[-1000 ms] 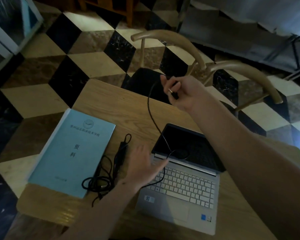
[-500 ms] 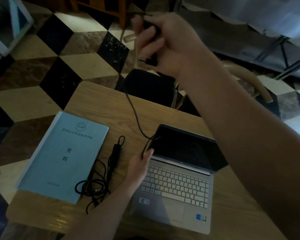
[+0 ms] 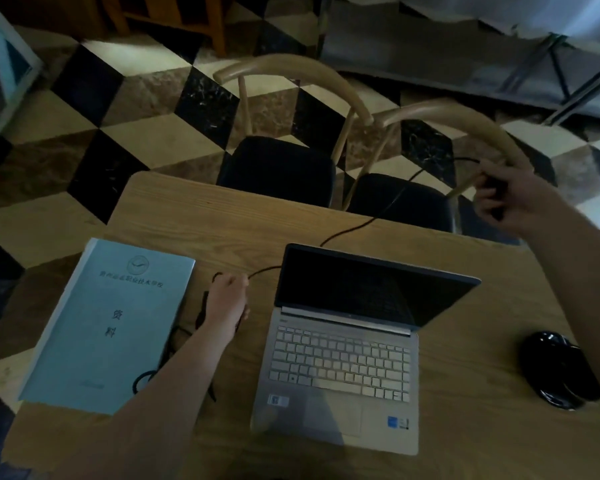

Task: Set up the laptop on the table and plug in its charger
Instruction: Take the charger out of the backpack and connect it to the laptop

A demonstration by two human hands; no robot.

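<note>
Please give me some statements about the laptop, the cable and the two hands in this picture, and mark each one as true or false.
1. The laptop lies open with a dark screen. True.
2. The right hand rests on the keyboard. False: it is raised beyond the table's far edge, holding the charger cable.
3. The left hand grips the cable beside the laptop. True.
4. The blue booklet lies on the laptop's right. False: it lies on its left.
5. The cable runs behind the laptop's screen. True.
</note>
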